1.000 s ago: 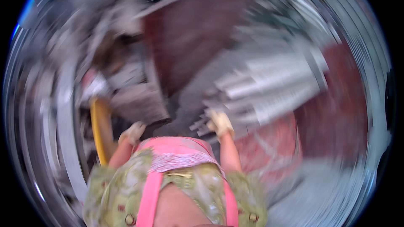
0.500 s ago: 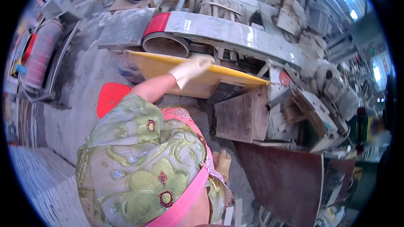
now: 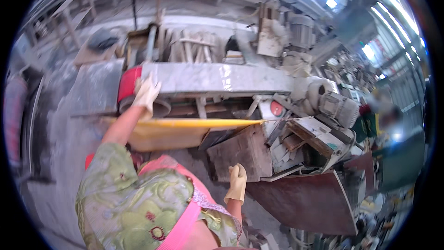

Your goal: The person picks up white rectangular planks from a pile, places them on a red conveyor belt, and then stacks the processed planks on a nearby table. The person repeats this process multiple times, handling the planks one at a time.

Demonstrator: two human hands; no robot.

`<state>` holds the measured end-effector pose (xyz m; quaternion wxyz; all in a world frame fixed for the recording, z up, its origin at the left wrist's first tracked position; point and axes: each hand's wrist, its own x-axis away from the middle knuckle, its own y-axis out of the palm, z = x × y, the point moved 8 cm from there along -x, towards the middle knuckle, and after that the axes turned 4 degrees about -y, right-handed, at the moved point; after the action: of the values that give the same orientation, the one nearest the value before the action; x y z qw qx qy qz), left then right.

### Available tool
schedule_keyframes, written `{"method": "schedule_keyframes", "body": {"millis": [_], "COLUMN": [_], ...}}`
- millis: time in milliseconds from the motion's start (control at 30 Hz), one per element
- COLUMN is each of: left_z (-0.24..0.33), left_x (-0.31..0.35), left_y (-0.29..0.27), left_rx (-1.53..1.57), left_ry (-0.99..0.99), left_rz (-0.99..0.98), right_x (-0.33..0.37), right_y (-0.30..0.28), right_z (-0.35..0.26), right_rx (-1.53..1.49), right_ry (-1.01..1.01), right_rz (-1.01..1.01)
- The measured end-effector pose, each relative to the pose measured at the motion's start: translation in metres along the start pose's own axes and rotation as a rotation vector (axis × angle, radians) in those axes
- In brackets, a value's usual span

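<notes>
My left hand (image 3: 147, 94), in a pale glove, reaches to the left end of a long belt machine. Its fingers are spread against the red band (image 3: 129, 84) and the edge of the grey-white belt (image 3: 208, 76). Under the hand shows the round drum (image 3: 161, 108), partly hidden by my wrist. My right hand (image 3: 237, 183), gloved too, is held low before the wooden box (image 3: 245, 153). Its fingers are curled closed, and whatever they may hold is hidden. Between my body and the belt stands a yellow-edged board (image 3: 185, 124).
A dark red-brown board (image 3: 310, 201) leans at the lower right. Beyond it, a dusty electric motor (image 3: 339, 109) sits at the belt's right end. A grey panel (image 3: 96, 87) lies left of the drum. Behind the belt stand wooden pieces (image 3: 192, 46).
My left hand has moved left and up, from above the yellow-edged board to the red end of the belt. My right hand has risen into fuller view. The head view has shifted.
</notes>
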<state>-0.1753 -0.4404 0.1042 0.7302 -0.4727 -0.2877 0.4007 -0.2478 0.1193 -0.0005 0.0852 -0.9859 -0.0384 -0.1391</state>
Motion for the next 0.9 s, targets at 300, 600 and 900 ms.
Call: {"method": "schedule_keyframes", "body": {"millis": [300, 600, 900], "left_z": [-0.04, -0.052, -0.074], "left_x": [-0.015, -0.05, -0.055], "left_y": [-0.023, 0.031, -0.002], "left_rx": [0.876, 0.902, 1.272], "left_ry": [-0.201, -0.022, 0.037], "left_rz": [-0.169, -0.381, -0.463], "right_x": [-0.017, 0.014, 0.025], "right_y": [0.286, 0.423, 0.456], "right_z": [-0.194, -0.19, -0.195], "right_rx": [0.213, 0.783, 1.105], "right_ry": [-0.854, -1.122, -1.027], "right_rz": [-0.22, -0.249, -0.284]}}
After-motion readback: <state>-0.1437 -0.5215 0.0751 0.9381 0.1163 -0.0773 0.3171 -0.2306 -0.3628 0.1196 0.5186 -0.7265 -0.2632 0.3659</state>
